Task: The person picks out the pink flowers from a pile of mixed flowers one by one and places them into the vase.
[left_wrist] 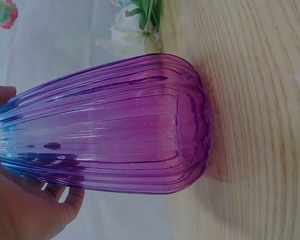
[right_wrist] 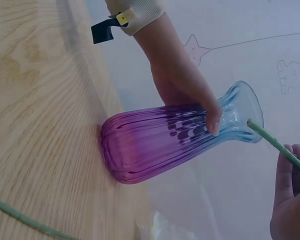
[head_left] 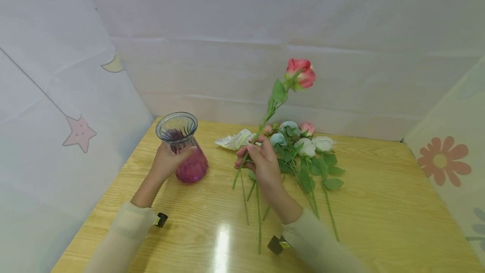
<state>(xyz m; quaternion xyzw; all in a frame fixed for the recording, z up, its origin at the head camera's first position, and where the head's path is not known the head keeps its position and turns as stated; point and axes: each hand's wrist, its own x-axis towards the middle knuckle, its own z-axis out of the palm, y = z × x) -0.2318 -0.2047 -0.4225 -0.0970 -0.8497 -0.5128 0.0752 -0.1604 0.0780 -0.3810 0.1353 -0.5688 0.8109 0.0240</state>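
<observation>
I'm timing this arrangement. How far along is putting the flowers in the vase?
Barely begun. The vase stands on the table with no stems in it, gripped at the neck by the left hand. The right hand holds the red rose by its stem, lifted. The other flowers lie on the table.

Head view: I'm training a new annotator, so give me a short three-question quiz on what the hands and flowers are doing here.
1. True or false: the left hand grips the purple vase at its neck.
2. Which flower does the right hand hold up off the wooden table? A) the white flower B) the red rose C) a pale blue bud
3. Fill in: the vase stands ___ on the table.

Key: 1 true. 2 B, the red rose, held by its stem; the other flowers lie on the table. 3 upright.
</observation>
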